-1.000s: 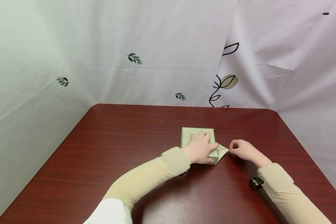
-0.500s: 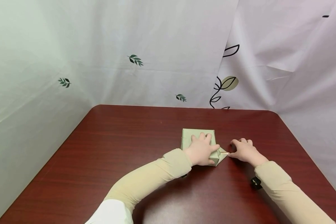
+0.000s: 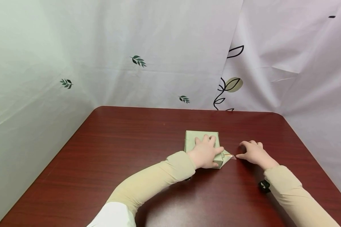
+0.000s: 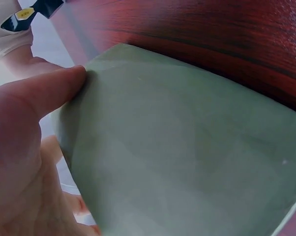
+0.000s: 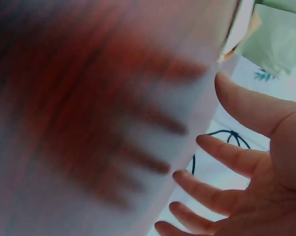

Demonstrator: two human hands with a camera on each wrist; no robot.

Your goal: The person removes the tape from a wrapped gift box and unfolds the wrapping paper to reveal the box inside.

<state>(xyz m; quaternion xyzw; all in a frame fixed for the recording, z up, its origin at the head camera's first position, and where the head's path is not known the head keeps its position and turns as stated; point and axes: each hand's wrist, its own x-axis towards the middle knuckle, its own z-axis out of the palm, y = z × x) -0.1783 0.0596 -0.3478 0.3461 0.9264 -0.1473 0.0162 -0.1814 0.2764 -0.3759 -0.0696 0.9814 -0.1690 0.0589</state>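
Note:
A small box (image 3: 191, 138) wrapped in pale green paper lies on the table, its side filling most of the left wrist view. My left hand (image 3: 203, 153) rests on its top with fingers spread, and the thumb (image 4: 59, 83) presses by a corner of the side. From the right end sticks out a pointed paper flap (image 3: 226, 159). A small clear piece like tape (image 3: 234, 157) shows at the flap's tip. Right beside that tip is the thumb of my right hand (image 3: 255, 154). In the right wrist view its fingers (image 5: 226, 152) are spread, with nothing held between them.
The dark red wooden table (image 3: 125, 138) has a glossy top. Behind it hangs a white sheet (image 3: 164, 41) with leaf prints. A black wrist camera (image 3: 264, 186) is strapped at the right cuff.
My right hand has opened its pinch at the flap's tip and drawn slightly right. The clear piece now shows at the tip, and the flap sits lower. My left hand stays on the box.

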